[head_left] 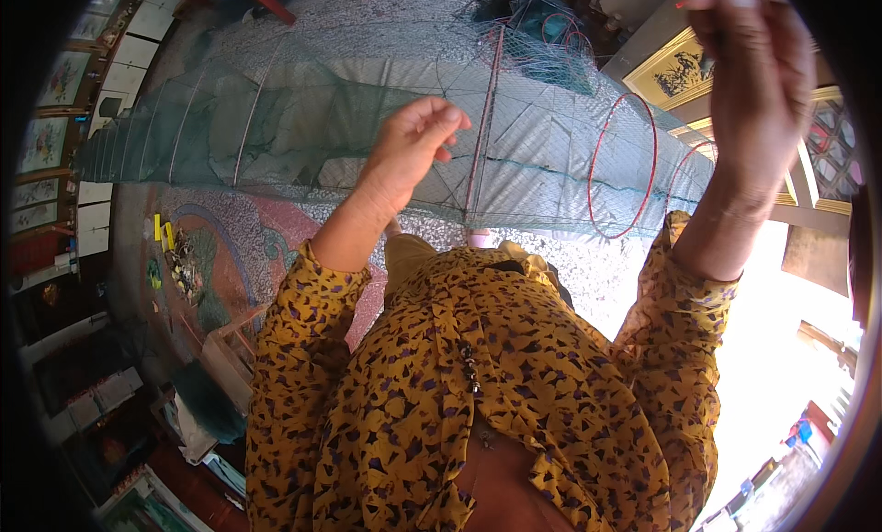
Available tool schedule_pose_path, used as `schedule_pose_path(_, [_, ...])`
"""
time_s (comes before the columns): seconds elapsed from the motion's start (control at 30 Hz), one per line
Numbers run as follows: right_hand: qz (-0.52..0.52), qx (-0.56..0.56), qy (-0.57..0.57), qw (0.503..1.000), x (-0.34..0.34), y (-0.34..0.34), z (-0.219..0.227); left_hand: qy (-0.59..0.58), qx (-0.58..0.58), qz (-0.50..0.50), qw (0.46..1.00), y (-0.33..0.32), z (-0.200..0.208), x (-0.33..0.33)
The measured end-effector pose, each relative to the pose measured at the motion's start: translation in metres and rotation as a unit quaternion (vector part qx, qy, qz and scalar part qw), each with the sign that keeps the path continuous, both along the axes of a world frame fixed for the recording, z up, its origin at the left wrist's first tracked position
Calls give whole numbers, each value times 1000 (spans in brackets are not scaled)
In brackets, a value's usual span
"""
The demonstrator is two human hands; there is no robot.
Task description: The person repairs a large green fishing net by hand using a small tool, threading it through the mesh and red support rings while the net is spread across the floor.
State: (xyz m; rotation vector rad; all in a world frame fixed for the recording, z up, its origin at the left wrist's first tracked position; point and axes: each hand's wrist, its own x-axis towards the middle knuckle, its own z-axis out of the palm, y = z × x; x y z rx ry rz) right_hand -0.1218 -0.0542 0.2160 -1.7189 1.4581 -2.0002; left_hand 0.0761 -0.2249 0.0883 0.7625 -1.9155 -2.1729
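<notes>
- Our left hand is raised in front of the long green fishing net trap, fingers curled loosely together, seemingly pinching a strand to keep the mesh taut.
- Our right hand, lifted high at far right, has closed fingertips; what it grips we cannot tell.
- Red hoops stiffen the net's right end.

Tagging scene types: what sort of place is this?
Probably a home workshop for fishing nets: a long green mesh net trap on wire hoops, a patterned mosaic floor and framed pictures on the walls.
</notes>
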Motion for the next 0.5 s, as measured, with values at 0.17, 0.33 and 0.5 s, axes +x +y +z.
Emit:
schedule_pose_path(0.17, [-162,188,256,934,24,-23,-58,28,29,39,998,-33,9,-16])
schedule_pose_path(0.33, [-196,351,212,891,35,-23,-100,5,35,1,999,-40,9,-33])
schedule_pose_path(0.5, [-245,391,259,849,42,-28,-117,0,-34,-47,998,-35,2,-38])
